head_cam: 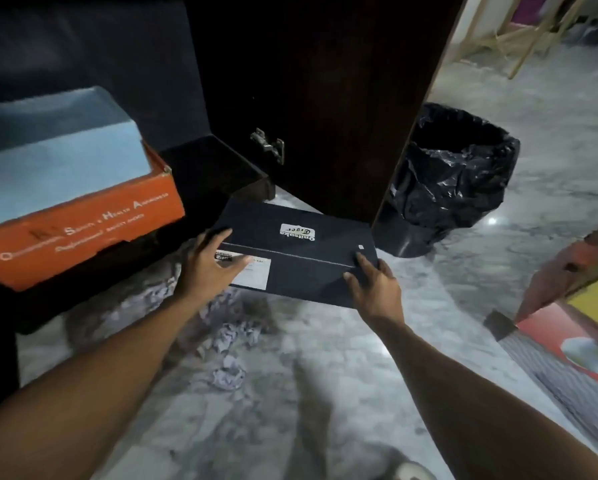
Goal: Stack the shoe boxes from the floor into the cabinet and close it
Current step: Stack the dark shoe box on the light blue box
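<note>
A dark navy shoe box (311,258) with a white logo sticker on its lid is held just above the marble floor, in front of the open cabinet door (325,98). My left hand (209,268) grips its left end, over a white label. My right hand (373,282) grips its right corner. An orange shoe box with a pale blue lid (65,188) rests on the cabinet's dark lower shelf (214,168) at the left. The cabinet's inside is too dark to read.
A bin lined with a black bag (453,174) stands right of the door. Crumpled paper (231,341) lies on the floor below my arms. Another person's hand (560,278) and colourful sheets (588,334) are at the right edge. Wooden sticks lean at top right.
</note>
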